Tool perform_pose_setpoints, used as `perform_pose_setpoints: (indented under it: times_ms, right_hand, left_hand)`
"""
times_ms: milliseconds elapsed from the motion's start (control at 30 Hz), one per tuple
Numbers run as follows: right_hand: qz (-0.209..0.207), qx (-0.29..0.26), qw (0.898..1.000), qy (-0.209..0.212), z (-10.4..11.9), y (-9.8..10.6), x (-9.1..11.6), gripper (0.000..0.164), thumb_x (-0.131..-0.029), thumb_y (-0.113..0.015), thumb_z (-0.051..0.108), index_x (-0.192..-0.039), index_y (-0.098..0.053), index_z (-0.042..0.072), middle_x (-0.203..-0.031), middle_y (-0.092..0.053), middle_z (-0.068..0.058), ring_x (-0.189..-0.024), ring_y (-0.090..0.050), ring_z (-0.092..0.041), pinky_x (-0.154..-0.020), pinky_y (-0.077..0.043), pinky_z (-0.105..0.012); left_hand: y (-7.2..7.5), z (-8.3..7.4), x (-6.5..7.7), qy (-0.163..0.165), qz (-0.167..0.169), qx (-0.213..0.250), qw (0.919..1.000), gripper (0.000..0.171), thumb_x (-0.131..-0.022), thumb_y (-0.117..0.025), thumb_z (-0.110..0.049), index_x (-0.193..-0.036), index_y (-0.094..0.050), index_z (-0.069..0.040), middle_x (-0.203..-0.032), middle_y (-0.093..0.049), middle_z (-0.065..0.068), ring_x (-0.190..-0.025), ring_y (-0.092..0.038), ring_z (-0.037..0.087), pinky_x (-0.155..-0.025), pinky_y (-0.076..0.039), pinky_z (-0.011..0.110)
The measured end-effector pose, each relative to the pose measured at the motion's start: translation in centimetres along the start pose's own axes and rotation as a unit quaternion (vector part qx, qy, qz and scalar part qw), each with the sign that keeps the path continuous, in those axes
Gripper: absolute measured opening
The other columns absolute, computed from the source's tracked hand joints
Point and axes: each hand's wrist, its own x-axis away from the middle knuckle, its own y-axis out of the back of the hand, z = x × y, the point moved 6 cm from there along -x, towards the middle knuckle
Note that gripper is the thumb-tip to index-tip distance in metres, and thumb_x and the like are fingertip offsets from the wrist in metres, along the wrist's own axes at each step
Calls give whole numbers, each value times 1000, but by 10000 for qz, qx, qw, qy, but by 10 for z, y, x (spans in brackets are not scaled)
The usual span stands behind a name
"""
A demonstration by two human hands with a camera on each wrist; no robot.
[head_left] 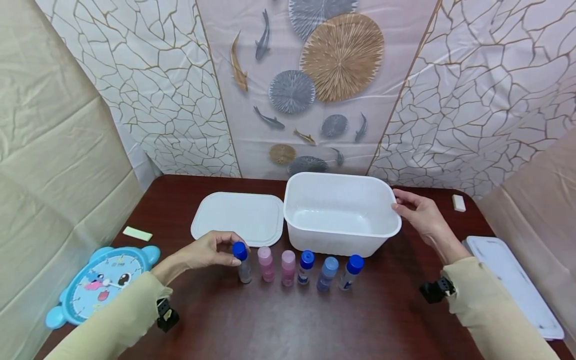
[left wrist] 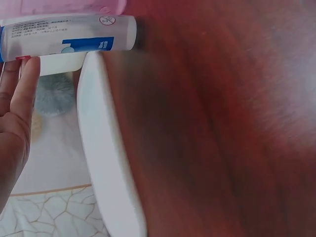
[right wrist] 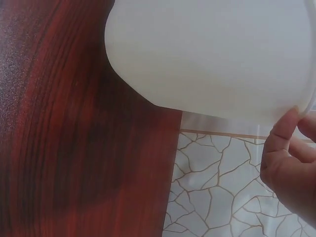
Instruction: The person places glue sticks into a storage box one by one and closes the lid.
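Observation:
At the left end of a row of small bottles, my left hand (head_left: 211, 251) has its thumb and fingers about the cap of a clear bottle (head_left: 244, 270) with a blue cap. In the left wrist view this bottle (left wrist: 79, 37) shows a blue and white label. To its right stand two pink bottles (head_left: 266, 267) (head_left: 288, 272), then a blue-capped bottle (head_left: 305, 270), a light blue bottle (head_left: 327, 277) and another blue-capped one (head_left: 349, 275). My right hand (head_left: 420, 215) pinches the right rim of a white plastic bin (head_left: 337, 242). Nothing shows inside the bin.
A white lid (head_left: 238, 217) lies left of the bin. A blue cartoon clock-like board (head_left: 105, 282) and a pale green strip (head_left: 137, 233) are at the left. On the right are a white block (head_left: 459, 202) and a long white panel (head_left: 513, 285). Patterned curtains (head_left: 180, 100) rise behind the table.

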Motion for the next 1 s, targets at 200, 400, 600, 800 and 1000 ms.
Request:
perform_pose_setpoints:
  times_ms: [200, 400, 600, 800, 1000]
  right_hand:
    - [13, 87, 10000, -43, 0, 3, 2, 51, -96, -54, 16, -139, -38, -7, -102, -48, -3, -85, -46, 2, -70, -48, -9]
    - [16, 92, 10000, 25, 1, 3, 1, 50, -96, -54, 14, -138, -40, -7, -103, -49, -6, -84, -46, 1, -68, -48, -11]
    - [10, 22, 10000, 36, 0, 3, 0, 49, -95, -55, 12, -138, -40, -7, -101, -49, -6, -84, -45, -2, -66, -47, -11]
    - [-49, 22, 10000, -70, 1, 4, 1, 48, -95, -54, 10, -138, -40, -6, -105, -48, -12, -85, -46, -5, -67, -47, -12]
    - [-68, -52, 9999, -111, 0, 2, 1, 47, -95, -54, 8, -138, -41, -5, -105, -49, -13, -85, -48, -6, -67, -48, -12]
  left_hand:
    - [22, -31, -12, 102, -458, -274, 9985, 28, -83, -70, -4, -107, -59, 7, -99, -69, -2, -92, -62, 10, -80, -53, 25]
    - [55, -87, -39, 171, -1054, -804, 9910, 32, -84, -71, -9, -112, -61, 1, -104, -69, 4, -93, -62, 17, -83, -52, 29]
    - [62, -133, -97, 241, -1420, -596, 9878, 33, -85, -68, -4, -116, -57, 1, -106, -65, 8, -99, -60, 20, -90, -51, 35]
    - [28, -140, -169, 237, -1409, -272, 9894, 32, -84, -66, 1, -115, -56, 3, -98, -64, 7, -92, -59, 16, -91, -51, 36]
    - [-19, -124, -221, 508, -1175, -456, 9907, 30, -84, -67, 0, -112, -57, 5, -95, -64, 9, -87, -59, 13, -80, -51, 25]
